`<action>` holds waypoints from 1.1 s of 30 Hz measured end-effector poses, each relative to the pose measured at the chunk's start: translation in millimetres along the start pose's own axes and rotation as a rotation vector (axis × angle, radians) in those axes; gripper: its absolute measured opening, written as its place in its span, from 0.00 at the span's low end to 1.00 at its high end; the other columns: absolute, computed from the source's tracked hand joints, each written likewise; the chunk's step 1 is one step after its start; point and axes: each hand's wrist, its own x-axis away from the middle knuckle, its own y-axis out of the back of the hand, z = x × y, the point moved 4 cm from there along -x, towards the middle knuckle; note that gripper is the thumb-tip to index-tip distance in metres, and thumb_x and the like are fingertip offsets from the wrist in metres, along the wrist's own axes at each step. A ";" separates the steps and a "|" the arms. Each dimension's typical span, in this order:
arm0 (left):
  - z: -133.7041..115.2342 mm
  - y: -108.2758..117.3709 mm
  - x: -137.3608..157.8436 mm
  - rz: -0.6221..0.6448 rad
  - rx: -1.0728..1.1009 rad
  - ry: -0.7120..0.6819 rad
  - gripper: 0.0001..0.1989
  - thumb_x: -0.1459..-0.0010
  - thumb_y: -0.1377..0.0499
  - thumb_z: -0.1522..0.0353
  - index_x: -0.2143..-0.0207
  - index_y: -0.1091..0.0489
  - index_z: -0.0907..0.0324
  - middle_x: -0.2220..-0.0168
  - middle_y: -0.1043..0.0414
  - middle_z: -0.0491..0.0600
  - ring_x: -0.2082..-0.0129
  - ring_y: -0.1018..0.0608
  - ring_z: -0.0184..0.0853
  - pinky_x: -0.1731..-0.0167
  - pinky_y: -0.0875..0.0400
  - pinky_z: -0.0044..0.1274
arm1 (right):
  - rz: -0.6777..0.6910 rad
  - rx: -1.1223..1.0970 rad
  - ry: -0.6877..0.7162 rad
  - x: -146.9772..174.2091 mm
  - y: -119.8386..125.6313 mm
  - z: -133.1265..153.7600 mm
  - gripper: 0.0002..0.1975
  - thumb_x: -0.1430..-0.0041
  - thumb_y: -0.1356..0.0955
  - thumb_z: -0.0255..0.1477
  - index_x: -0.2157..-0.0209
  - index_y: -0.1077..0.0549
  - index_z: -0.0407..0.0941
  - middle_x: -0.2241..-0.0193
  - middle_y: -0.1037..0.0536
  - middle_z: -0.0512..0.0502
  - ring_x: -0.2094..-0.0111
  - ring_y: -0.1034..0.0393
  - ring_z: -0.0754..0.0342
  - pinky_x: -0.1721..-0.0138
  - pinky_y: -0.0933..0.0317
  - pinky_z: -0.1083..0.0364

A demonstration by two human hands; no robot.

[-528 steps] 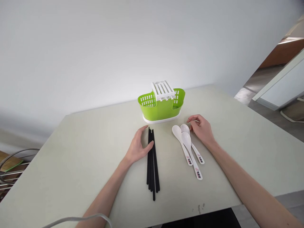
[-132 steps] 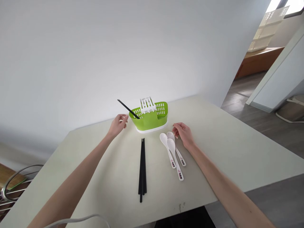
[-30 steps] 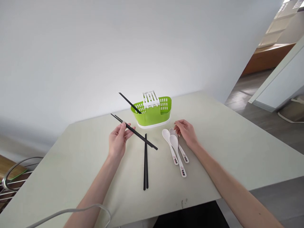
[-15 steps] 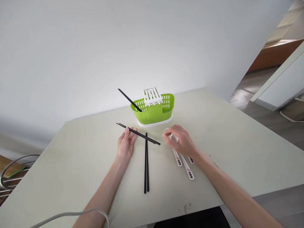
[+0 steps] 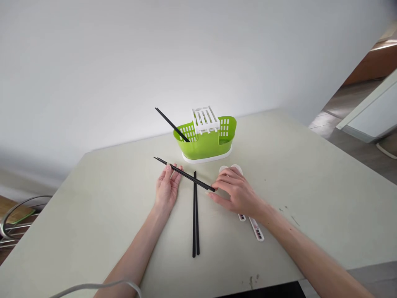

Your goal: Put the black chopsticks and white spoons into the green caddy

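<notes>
My left hand (image 5: 167, 186) pinches a pair of black chopsticks (image 5: 189, 175) between thumb and fingers, slanting down to the right above the table. At their thick right ends is my right hand (image 5: 235, 188), with its thumb below and index finger beside the tips. Under the held pair, a second pair of black chopsticks (image 5: 196, 219) lies on the table, its far ends close together. White spoons (image 5: 256, 229) with printed handles lie beneath my right hand, which partly hides them. Behind stands a green cutlery basket (image 5: 204, 147) with black chopsticks (image 5: 170, 123) leaning in its left compartment.
A white slotted rack (image 5: 205, 120) sits over the middle of the basket. The pale table (image 5: 124, 174) meets a white wall (image 5: 124, 74) at the back. A grey cable (image 5: 102, 284) crosses at the lower left, near my forearm. A metal rack (image 5: 18, 223) stands left of the table.
My right hand has moved from over the spoons to the right ends of the held chopsticks. My left hand keeps its hold. The camera view has shifted slightly.
</notes>
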 end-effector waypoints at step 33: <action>7.0 -1.6 13.2 -0.089 0.215 0.078 0.07 0.29 0.41 0.75 0.58 0.23 0.60 0.54 0.16 0.48 0.58 0.14 0.29 0.46 0.22 0.21 | 0.053 -0.418 -0.347 4.3 -2.9 -8.8 0.17 0.24 0.37 0.33 0.44 0.21 0.48 0.63 0.16 0.48 0.69 0.24 0.55 0.65 0.29 0.55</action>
